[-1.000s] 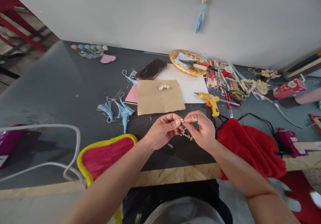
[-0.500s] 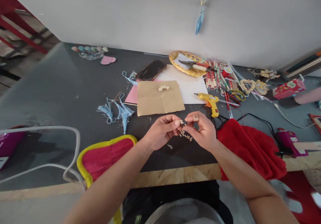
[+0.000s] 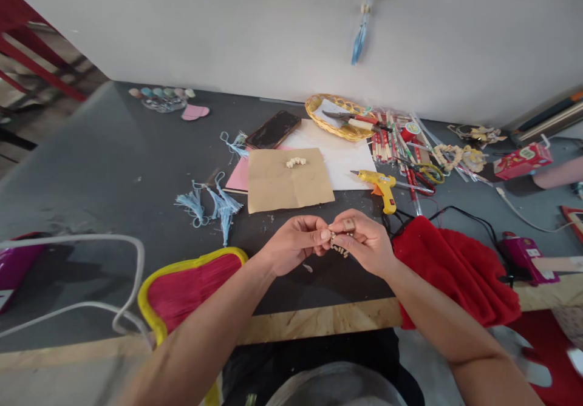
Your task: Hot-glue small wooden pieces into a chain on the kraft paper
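Note:
Over the front of the dark table, my left hand (image 3: 296,243) and my right hand (image 3: 367,243) meet fingertip to fingertip. Both pinch a short strand of small pale beads (image 3: 339,249), which curls down below the fingers. A small tan square patch (image 3: 349,224) shows on a finger of my right hand. Just beyond the hands lies a creased sheet of brown paper (image 3: 291,190), with a short curved row of cream beads (image 3: 296,162) on it. To the right of that sheet rests a yellow hot glue gun (image 3: 381,182).
Light blue tassels (image 3: 225,206) lie left of the paper, a phone (image 3: 274,129) behind it. A wicker basket (image 3: 314,107) holds pliers (image 3: 348,116). Wrapped sticks and scissors (image 3: 421,178) sit right. A red cloth (image 3: 450,266) and a yellow-edged pink mat (image 3: 191,284) flank my arms.
My right hand has come in closer to my left and turned slightly, so less of the bead strand shows. The items on the table lie as before.

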The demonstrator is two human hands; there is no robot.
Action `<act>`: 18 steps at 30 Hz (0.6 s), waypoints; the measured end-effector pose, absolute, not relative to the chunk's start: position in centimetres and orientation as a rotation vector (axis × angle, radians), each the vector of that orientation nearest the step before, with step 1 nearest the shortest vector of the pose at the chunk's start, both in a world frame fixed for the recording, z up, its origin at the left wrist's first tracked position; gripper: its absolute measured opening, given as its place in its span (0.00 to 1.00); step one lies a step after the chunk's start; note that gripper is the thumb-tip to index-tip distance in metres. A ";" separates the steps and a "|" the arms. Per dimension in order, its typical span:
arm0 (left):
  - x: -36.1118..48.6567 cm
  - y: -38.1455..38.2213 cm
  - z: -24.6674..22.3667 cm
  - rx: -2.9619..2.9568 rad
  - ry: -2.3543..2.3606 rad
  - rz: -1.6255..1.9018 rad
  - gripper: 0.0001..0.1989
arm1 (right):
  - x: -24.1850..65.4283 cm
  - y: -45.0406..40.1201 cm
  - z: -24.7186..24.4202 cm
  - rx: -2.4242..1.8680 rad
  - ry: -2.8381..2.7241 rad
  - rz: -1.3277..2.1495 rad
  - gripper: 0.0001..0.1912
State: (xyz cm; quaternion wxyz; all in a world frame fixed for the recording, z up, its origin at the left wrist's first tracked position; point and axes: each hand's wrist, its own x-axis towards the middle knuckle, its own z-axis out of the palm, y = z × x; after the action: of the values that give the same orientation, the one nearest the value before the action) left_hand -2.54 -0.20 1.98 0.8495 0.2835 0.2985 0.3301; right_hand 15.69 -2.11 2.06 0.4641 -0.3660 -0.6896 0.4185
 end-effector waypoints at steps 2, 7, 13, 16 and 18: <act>-2.5 -0.2 2.0 0.602 0.634 0.688 0.13 | 15.7 -2.1 2.2 -0.902 -1.701 1.018 0.06; -2.6 -0.2 2.1 0.626 0.646 0.674 0.13 | 15.7 -2.2 2.3 -0.910 -1.701 1.013 0.04; -2.6 -0.2 2.1 0.649 0.668 0.667 0.16 | 15.6 -2.3 2.1 -0.917 -1.683 1.037 0.04; -2.6 -0.2 2.2 0.646 0.676 0.651 0.17 | 15.6 -2.3 2.1 -0.899 -1.674 1.040 0.04; -2.6 -0.2 2.2 0.647 0.677 0.647 0.17 | 15.6 -2.3 2.2 -0.885 -1.670 1.044 0.04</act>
State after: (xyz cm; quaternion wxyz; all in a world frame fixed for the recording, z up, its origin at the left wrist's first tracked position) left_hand -2.64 -0.19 2.15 0.8426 0.3061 0.3204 0.3062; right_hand 15.58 -2.30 2.24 0.4718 -0.3613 -0.6820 0.4263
